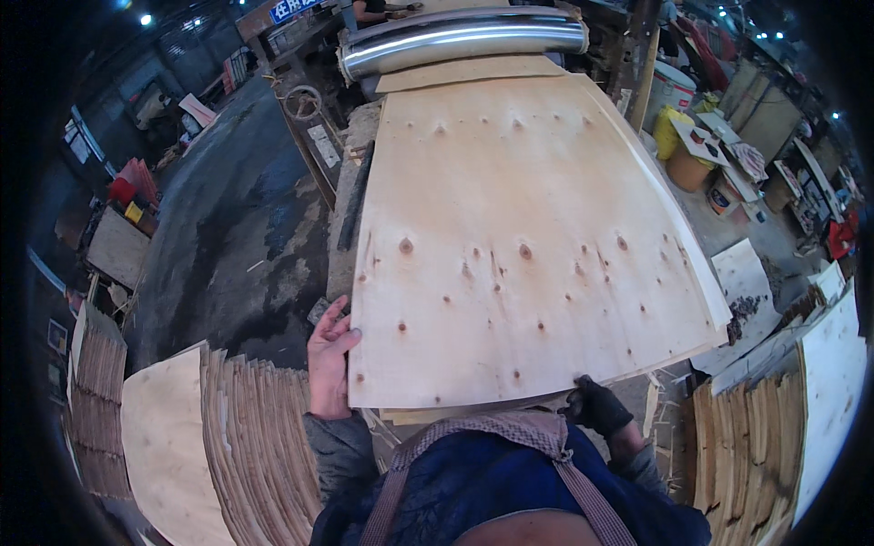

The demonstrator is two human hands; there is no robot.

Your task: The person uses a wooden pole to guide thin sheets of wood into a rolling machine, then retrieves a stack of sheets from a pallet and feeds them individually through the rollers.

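A large pale wood veneer sheet (510, 196) with brown knots lies in front of me, with other sheet edges showing beneath it. My bare left hand (330, 355) is at its near left edge, fingers stretched forward and apart, the thumb touching the edge. At the near edge, right of the middle, my right hand (596, 407) in a dark glove closes on the veneer; its fingertips are partly hidden. Beyond the sheet's far end, a narrower veneer piece (469, 73) lies against a shiny metal roller (464, 45).
Upright veneer stacks stand at my left (259, 428) and right (742, 446). A dark, stained floor (228, 218) stretches along the left. On the right are a brown bucket (689, 168) and a white drum (672, 88). Another person's arm (371, 13) shows behind the roller.
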